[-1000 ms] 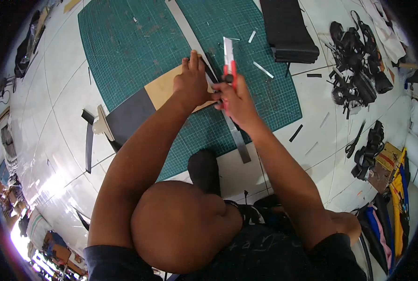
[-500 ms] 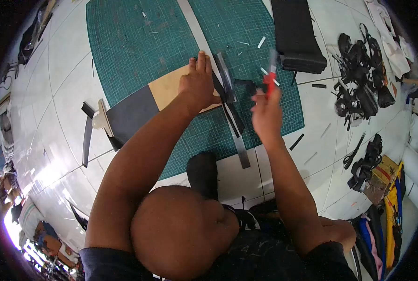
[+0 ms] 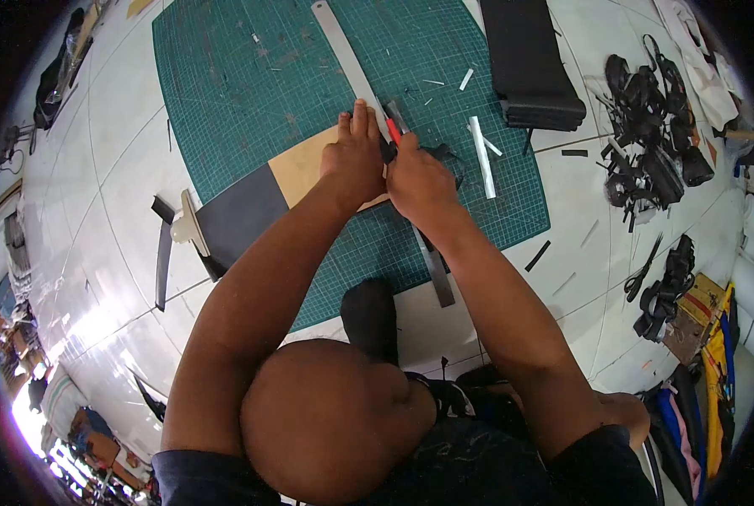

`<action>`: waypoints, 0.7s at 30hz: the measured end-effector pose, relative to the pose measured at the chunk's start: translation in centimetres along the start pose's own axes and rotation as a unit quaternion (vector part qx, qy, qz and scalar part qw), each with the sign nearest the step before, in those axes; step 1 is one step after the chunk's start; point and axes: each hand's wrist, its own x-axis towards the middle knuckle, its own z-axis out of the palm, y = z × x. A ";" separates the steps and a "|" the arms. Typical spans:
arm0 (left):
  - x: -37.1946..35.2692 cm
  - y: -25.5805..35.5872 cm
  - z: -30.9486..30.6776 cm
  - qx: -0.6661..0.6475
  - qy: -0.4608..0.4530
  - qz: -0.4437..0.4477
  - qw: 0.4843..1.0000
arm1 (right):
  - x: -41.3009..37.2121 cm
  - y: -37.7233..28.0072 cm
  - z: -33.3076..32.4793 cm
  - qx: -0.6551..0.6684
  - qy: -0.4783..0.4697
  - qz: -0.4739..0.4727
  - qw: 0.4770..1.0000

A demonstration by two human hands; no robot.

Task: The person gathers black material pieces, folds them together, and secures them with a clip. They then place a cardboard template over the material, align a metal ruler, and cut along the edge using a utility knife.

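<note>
My left hand (image 3: 353, 164) lies flat with fingers stretched forward, over a tan board (image 3: 301, 160) and the edge of a long steel ruler (image 3: 347, 46). My right hand (image 3: 421, 175) is closed round a red cutter knife (image 3: 393, 130), right beside the ruler and close against my left hand. Its blade end is hidden near the fingers. A dark sheet (image 3: 240, 205) adjoins the board on the left, with a metal clip (image 3: 187, 224) at its outer end. All this rests on a green cutting mat (image 3: 250, 93).
White strips (image 3: 482, 156) and small scraps are scattered over the mat's right side. Folded black material (image 3: 533, 67) overlaps its upper right edge. On the tiled floor are a heap of black pieces (image 3: 651, 135), scissors (image 3: 643, 271) and a cardboard box (image 3: 696, 312).
My right hand has moved left and forward with the cutter knife, from the mat's right side to the ruler beside my left hand. The left hand stays nearly in place.
</note>
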 end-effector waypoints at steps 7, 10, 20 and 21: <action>-0.2 0.1 -0.8 -0.050 -0.015 0.011 0.999 | -0.1 1.2 -1.3 -0.011 -0.052 -0.001 0.999; -0.3 0.2 -1.0 -0.059 -0.008 0.008 0.998 | -3.7 3.8 0.9 -0.011 -0.051 0.014 0.999; -0.1 0.0 -0.4 -0.051 0.004 0.029 0.998 | -12.0 11.4 4.5 -0.066 -0.038 -0.009 0.997; 0.0 -0.1 -0.2 -0.052 0.012 0.029 0.998 | -12.8 11.3 3.7 -0.053 -0.035 -0.015 0.998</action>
